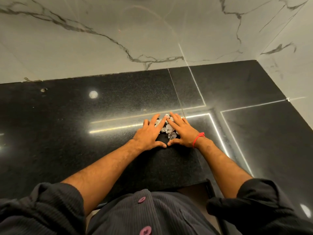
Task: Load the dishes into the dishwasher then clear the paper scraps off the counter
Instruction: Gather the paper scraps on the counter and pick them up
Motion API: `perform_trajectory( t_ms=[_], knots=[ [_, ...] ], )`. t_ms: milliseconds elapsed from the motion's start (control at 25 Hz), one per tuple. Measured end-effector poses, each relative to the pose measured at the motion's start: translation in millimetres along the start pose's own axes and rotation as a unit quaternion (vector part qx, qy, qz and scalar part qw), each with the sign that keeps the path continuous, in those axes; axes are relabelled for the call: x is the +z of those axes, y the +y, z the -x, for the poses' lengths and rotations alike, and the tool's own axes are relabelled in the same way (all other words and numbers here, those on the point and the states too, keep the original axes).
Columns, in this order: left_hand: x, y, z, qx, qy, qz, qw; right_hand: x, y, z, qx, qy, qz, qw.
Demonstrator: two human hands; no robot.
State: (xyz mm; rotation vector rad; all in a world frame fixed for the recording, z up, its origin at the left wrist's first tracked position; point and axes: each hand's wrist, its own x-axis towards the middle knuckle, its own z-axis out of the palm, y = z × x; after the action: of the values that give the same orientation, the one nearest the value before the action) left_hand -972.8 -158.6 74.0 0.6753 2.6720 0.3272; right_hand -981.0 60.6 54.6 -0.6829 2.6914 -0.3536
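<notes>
Several small crumpled white paper scraps (167,128) lie in a tight heap on the black granite counter (67,116). My left hand (149,134) lies flat on the counter at the heap's left side, fingers spread and angled over the scraps. My right hand (182,133), with a red thread at the wrist, lies flat on the heap's right side. The fingertips of both hands meet above the heap and the thumbs nearly touch below it, so the hands ring the scraps. Neither hand grips anything. No dishes or dishwasher are in view.
A white marble-patterned wall (118,39) rises behind the counter and turns along the right side (291,65). A small hole (43,90) sits in the counter at the far left. The counter's front edge (194,183) is near my body.
</notes>
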Motion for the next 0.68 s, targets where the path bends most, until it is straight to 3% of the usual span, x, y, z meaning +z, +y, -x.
perform_trajectory(
  t_ms=[80,240,360,560,680],
  knots=[
    [-1.9,-3.9,-3.1,0.004,-0.019,0.012,1.000,9.9,-2.8,-2.4,-0.020,0.027,0.014,0.999],
    [-9.2,-15.9,-5.3,0.004,-0.019,0.052,0.998,35.0,-0.3,7.8,-0.065,0.136,-0.071,0.986],
    [-15.2,-17.3,-15.5,0.026,0.023,-0.032,0.999,44.4,6.0,15.7,-0.068,0.209,-0.119,0.968],
    [-16.8,-19.6,-31.8,0.103,-0.057,-0.068,0.991,33.9,4.6,12.0,-0.078,0.141,-0.047,0.986],
    [-9.0,-27.8,-10.3,0.122,-0.051,-0.085,0.988,32.4,5.4,9.3,-0.101,0.122,-0.013,0.987]
  ],
)
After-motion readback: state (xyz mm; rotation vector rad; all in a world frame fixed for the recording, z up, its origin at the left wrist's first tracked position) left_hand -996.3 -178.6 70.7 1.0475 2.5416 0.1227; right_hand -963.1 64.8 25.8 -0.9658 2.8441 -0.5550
